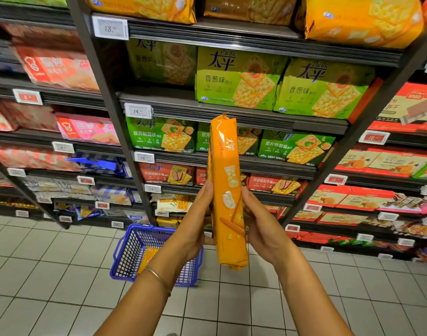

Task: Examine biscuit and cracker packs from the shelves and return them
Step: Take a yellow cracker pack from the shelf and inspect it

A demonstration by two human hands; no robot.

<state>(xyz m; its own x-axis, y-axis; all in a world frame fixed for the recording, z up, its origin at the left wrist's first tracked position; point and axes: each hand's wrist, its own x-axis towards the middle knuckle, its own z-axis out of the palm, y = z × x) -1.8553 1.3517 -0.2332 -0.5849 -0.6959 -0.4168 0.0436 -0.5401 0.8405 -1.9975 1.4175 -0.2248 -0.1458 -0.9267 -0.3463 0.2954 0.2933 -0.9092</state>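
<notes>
- Orange cracker pack (228, 190) is showing "太平" down its face, standing upright in mid-air before the shelves (268, 120).
- Green packs (239, 78) are reading "Pacific 太平 香葱味"; a price tag (137, 110) is reading "14."
- Left hand (193, 221) and right hand (258, 224) are flanking its lower half, fingers grasping it.

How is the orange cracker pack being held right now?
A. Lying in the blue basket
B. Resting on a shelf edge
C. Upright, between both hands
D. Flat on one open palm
C: the orange cracker pack stands upright in front of the shelves, with the left hand on one side of it and the right hand on the other.
</notes>
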